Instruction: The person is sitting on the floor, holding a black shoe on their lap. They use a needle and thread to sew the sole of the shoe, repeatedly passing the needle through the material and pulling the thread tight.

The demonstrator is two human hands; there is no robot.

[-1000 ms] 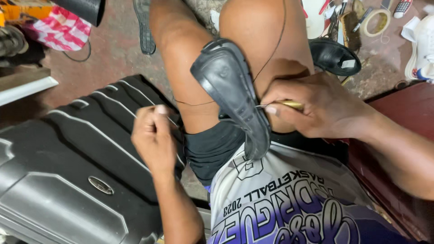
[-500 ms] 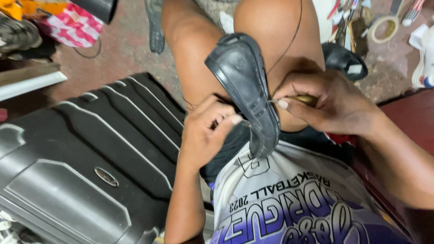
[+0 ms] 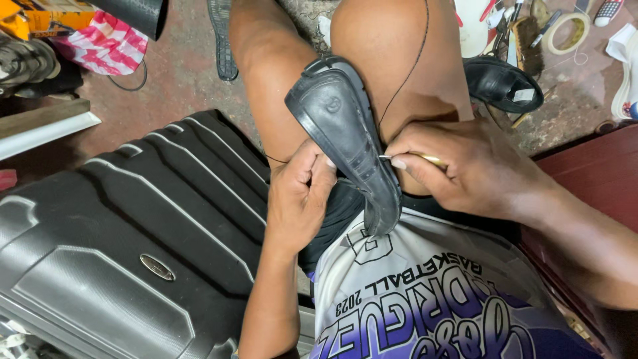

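A black shoe point(image 3: 342, 133) lies sole up, wedged between my knees. My right hand point(image 3: 465, 169) grips a yellow-handled awl point(image 3: 419, 158), whose metal tip is pushed into the sole's right edge. My left hand point(image 3: 299, 193) is pressed against the shoe's left side, fingers pinched on a thin dark thread point(image 3: 279, 159). A second strand of thread point(image 3: 409, 66) runs up over my right knee.
A dark grey hard-shell suitcase point(image 3: 126, 233) lies at the left beside my leg. A second black shoe point(image 3: 502, 83), a roll of tape point(image 3: 565, 33) and small tools lie on the floor at upper right. A dark red surface point(image 3: 591, 179) is at the right.
My left hand has come in from over the suitcase to the shoe's left side and now pinches the thread there. The right hand has stayed at the sole's edge with the awl.
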